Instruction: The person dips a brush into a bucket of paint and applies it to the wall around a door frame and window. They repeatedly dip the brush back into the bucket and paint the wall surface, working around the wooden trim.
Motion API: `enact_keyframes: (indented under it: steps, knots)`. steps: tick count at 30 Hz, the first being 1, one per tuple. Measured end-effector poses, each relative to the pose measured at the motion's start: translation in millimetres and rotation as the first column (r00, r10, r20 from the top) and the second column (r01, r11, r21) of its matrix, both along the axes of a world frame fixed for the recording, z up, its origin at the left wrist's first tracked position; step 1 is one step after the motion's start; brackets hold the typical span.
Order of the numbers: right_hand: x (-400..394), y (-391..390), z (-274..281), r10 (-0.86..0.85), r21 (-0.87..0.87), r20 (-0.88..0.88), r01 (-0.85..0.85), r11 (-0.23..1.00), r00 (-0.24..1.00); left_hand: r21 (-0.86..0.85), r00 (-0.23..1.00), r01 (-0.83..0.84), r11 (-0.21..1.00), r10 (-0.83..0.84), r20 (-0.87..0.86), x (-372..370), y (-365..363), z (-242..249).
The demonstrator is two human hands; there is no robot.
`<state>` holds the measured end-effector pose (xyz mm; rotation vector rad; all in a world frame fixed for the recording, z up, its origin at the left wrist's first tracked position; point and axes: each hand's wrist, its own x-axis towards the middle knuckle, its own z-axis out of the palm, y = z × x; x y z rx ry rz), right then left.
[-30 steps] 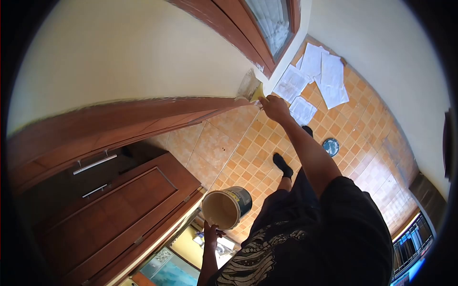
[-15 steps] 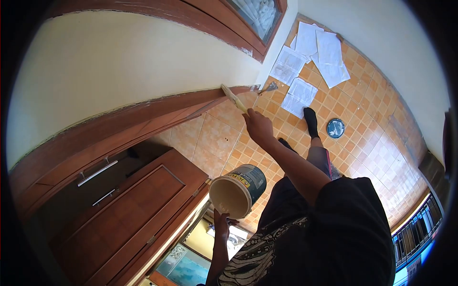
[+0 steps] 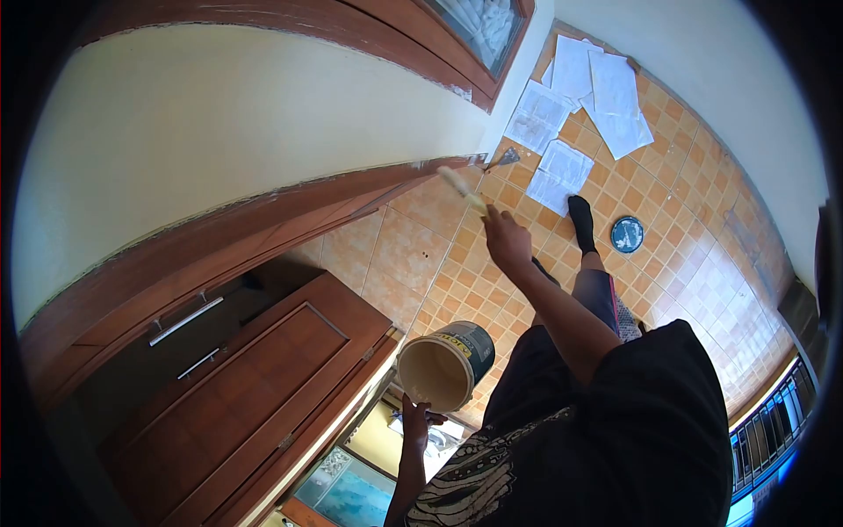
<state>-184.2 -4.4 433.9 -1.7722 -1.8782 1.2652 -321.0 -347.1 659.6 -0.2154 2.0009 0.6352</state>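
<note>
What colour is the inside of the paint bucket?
Cream, like the wall; the paint bucket in the left hand shows it in the head view.

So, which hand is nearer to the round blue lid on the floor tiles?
Right. The right hand with the paintbrush is beside the blue lid; the left hand holds the paint bucket, lower and farther away.

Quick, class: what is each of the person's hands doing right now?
Left hand: closed on the paint bucket, holding it up.
Right hand: closed on the paintbrush, off the wall.
</note>
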Motion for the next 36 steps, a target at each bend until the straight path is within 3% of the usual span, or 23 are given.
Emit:
enact_keyframes:
  steps: [2, 5, 7, 12, 15, 16, 20, 23, 25, 27, 30, 36]
  knots:
    - [4, 14, -12, -0.16, 0.006, 0.032, 0.16, 0.987, 0.987, 0.025, 0.999, -0.021, 0.999, 0.02, 0.032, 2, 0, -1]
    - [-26, 40, 21, -0.334, 0.078, -0.162, 0.35, 0.934, 0.929, 0.019, 0.998, -0.034, 0.999, 0.033, 0.053, 4, -2, -9]
    - [-51, 35, 55, -0.176, 0.163, -0.238, 0.218, 0.962, 0.955, -0.003, 0.998, -0.026, 1.0, 0.026, 0.051, 3, -5, -13]
    - [-17, 12, 68, 0.069, 0.135, -0.066, -0.059, 0.989, 0.995, 0.029, 0.997, 0.018, 0.999, -0.021, 0.079, 0, -3, -13]
    - [-10, 33, 73, -0.202, 0.057, -0.112, 0.21, 0.976, 0.973, 0.023, 0.998, 0.007, 1.0, -0.009, 0.068, 2, 2, -10]
    - [-17, 42, 81, -0.246, 0.106, -0.15, 0.263, 0.959, 0.958, 0.022, 0.997, 0.008, 1.0, -0.01, 0.07, 3, 2, -11]
    - [-47, 30, 122, -0.031, 0.098, -0.188, 0.051, 0.994, 0.982, 0.007, 0.996, 0.023, 1.0, -0.024, 0.082, 1, 7, -17]
    - [-12, 22, 110, 0.136, 0.091, -0.081, -0.128, 0.988, 0.987, 0.026, 0.995, 0.039, 0.999, -0.041, 0.086, -3, 7, -19]
    - [9, 29, 92, 0.07, 0.022, -0.073, -0.069, 0.997, 0.995, 0.039, 0.996, 0.038, 0.999, -0.041, 0.077, -4, 7, -18]
    - [20, 54, 81, -0.076, -0.237, -0.035, 0.066, 0.969, 0.996, 0.037, 0.997, 0.034, 0.999, -0.037, 0.072, -2, 10, -17]
    - [5, 95, 69, -0.087, -0.252, -0.11, 0.058, 0.966, 0.99, 0.041, 0.997, 0.036, 0.999, -0.039, 0.069, 1, 15, -17]
    - [9, 112, 235, -0.055, -0.217, -0.515, -0.068, 0.974, 0.855, 0.022, 0.994, 0.071, 0.997, -0.072, 0.077, -4, 6, -17]
